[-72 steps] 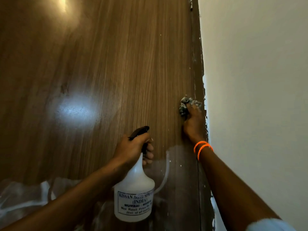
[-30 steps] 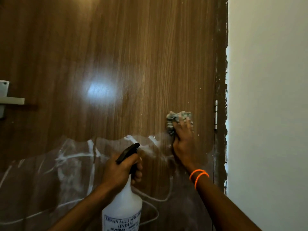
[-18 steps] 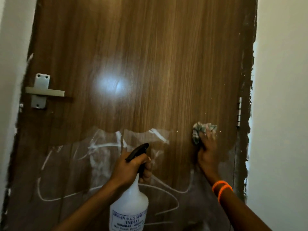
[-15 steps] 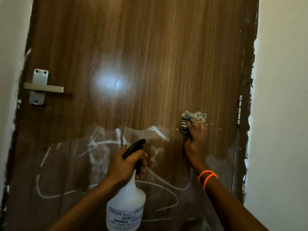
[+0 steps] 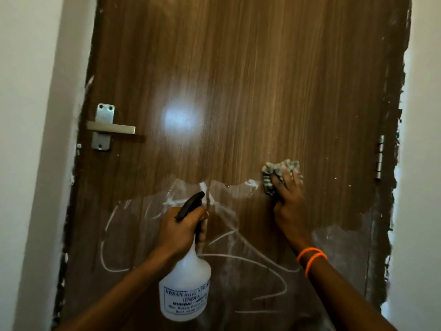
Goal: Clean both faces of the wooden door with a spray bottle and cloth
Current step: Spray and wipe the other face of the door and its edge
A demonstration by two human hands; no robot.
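Wiping step on this face of the door [image 5: 262, 80]: right hand [image 5: 287, 201] presses a bunched cloth [image 5: 278, 169] flat against the wood near the hinge side, left hand [image 5: 183, 230] is wrapped round the spray bottle [image 5: 186, 283] neck, nozzle toward the door. Next I'd guess the cloth has to work down through the white streaks [image 5: 238, 256] below, and the other face looks like it's not started.

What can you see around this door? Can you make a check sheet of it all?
Surface: wooden door, shiny brown on top, cloudy film and white streaks lower down.
Job's things: spray bottle, white with black trigger; crumpled cloth against the door.
Clutter: nothing seen.
Hands: left hand grips the bottle's neck; right hand presses the cloth to the door, orange bands on its wrist.
Cables: nothing seen.
Surroundings: metal handle on the left, hinge on the right, pale walls with ragged paint edges either side.
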